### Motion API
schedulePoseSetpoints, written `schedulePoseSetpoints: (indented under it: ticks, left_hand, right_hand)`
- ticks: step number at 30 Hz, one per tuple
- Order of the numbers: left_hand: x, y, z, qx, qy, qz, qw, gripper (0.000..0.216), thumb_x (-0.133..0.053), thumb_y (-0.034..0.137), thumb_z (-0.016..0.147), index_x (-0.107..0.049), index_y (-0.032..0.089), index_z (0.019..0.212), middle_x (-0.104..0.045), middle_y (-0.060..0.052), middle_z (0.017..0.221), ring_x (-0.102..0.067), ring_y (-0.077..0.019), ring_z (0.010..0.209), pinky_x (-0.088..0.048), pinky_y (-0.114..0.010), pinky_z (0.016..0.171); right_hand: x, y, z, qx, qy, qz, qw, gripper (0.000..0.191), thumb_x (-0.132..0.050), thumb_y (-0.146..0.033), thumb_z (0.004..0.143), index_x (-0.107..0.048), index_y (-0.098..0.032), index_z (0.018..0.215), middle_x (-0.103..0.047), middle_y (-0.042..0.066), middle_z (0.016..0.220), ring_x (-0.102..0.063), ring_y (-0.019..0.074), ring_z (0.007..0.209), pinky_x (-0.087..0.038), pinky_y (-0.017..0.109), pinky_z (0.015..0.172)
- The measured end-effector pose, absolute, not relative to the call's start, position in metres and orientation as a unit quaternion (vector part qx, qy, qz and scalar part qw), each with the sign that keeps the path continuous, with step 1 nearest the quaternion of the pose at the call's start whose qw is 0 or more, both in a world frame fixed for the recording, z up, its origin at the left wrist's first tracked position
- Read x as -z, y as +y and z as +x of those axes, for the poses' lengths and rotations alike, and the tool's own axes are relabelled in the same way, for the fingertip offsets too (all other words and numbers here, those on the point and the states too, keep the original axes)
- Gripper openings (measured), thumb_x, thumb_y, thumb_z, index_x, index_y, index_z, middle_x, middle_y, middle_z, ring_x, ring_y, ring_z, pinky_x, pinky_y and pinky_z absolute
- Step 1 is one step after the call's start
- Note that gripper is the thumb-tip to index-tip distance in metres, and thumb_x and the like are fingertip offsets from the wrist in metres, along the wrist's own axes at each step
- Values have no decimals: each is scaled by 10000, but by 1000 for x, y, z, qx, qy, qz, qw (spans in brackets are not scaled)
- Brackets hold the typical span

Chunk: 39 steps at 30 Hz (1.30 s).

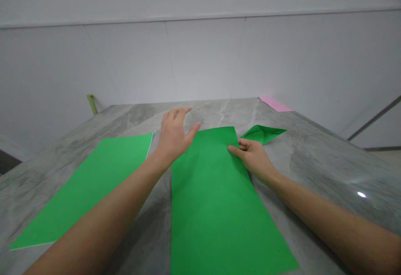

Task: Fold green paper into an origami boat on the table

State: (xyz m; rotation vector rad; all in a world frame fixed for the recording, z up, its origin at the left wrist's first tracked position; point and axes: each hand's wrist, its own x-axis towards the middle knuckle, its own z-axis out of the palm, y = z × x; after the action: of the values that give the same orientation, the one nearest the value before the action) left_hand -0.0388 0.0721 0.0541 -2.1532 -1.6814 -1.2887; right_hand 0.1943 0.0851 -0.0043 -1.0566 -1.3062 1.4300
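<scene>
A green sheet of paper (216,200) lies in front of me on the grey marbled table, its near end running out of the picture. My right hand (250,154) pinches its right edge near the far corner, thumb on top and fingers beneath. Above the sheet's far left corner, my left hand (177,131) is held up with thumb and fingers apart and nothing in it. Just beyond my right hand rests a folded green paper piece (263,134), pointed at its right end.
To the left lies a stack of green paper (90,187) with a white edge. A pink sheet (275,104) is at the table's far right corner. A yellow-green strip (92,104) stands at the far left. The white wall (200,58) borders the table's (313,162) far side.
</scene>
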Motion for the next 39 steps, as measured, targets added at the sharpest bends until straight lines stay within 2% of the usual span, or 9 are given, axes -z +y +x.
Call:
schedulePoseSetpoints:
  ticks: [1, 3, 7, 10, 13, 19, 24, 30, 39]
  left_hand:
    - [-45, 70, -52, 462, -580, -670, 41, 427, -657, 358, 858, -581, 177, 1237, -601, -159, 1255, -515, -327, 1232, -365, -526, 1079]
    - [-25, 65, -75, 533, -611, -582, -63, 478, -661, 394, 831, -558, 172, 1242, -605, -166, 1244, -575, -313, 1176, -466, -480, 997]
    - [-3, 57, -87, 577, -553, -454, -394, 420, -690, 480, 784, -634, 179, 1071, -695, -137, 1107, -704, -254, 944, -571, -379, 805]
    - [-1, 53, -78, 560, -517, -433, -482, 361, -772, 452, 716, -696, 182, 944, -748, -104, 964, -725, -232, 840, -577, -323, 727]
    - [0, 51, -70, 563, -502, -421, -503, 312, -812, 398, 679, -723, 188, 893, -767, -89, 887, -734, -245, 763, -588, -357, 711]
    - [1, 50, -70, 597, -489, -395, -499, 290, -844, 350, 630, -745, 210, 863, -781, -70, 856, -742, -267, 745, -600, -400, 723]
    - [-1, 51, -70, 594, -494, -396, -496, 315, -860, 362, 604, -746, 195, 846, -780, -72, 831, -742, -265, 731, -598, -388, 719]
    - [-4, 49, -70, 591, -494, -405, -492, 351, -859, 351, 618, -736, 142, 872, -776, -88, 815, -730, -229, 686, -579, -346, 698]
    - [-9, 48, -68, 600, -483, -417, -483, 336, -857, 334, 624, -740, 122, 856, -770, -82, 789, -715, -207, 685, -562, -319, 711]
  right_hand:
    - [4, 87, 195, -579, -517, -430, 462, 283, -823, -357, 625, -727, -185, 829, -778, 59, 781, -722, 235, 636, -584, 341, 606]
    - [4, 89, 196, -583, -491, -431, 482, 292, -833, -345, 616, -726, -193, 842, -781, 63, 805, -727, 237, 648, -591, 342, 610]
    - [0, 87, 193, -587, -467, -440, 494, 262, -828, -319, 630, -721, -209, 842, -782, 63, 826, -727, 233, 653, -588, 323, 575]
    - [-2, 85, 192, -587, -467, -449, 485, 208, -818, -312, 646, -710, -214, 796, -775, 55, 786, -711, 213, 609, -573, 304, 548]
    - [-1, 85, 192, -588, -472, -448, 481, 214, -823, -323, 644, -708, -205, 780, -767, 56, 754, -699, 205, 588, -567, 303, 551]
    - [3, 85, 193, -577, -499, -447, 467, 277, -826, -405, 648, -702, -190, 773, -748, 51, 708, -673, 191, 552, -535, 290, 518]
    - [3, 85, 194, -576, -498, -442, 474, 330, -844, -444, 607, -703, -186, 757, -742, 47, 696, -672, 187, 566, -539, 287, 535]
    - [2, 86, 194, -552, -507, -443, 492, 342, -839, -464, 602, -697, -179, 728, -719, 32, 634, -611, 158, 472, -508, 266, 467]
    - [5, 88, 197, -545, -502, -431, 515, 306, -839, -442, 634, -728, -193, 774, -756, 43, 724, -676, 189, 578, -551, 304, 586]
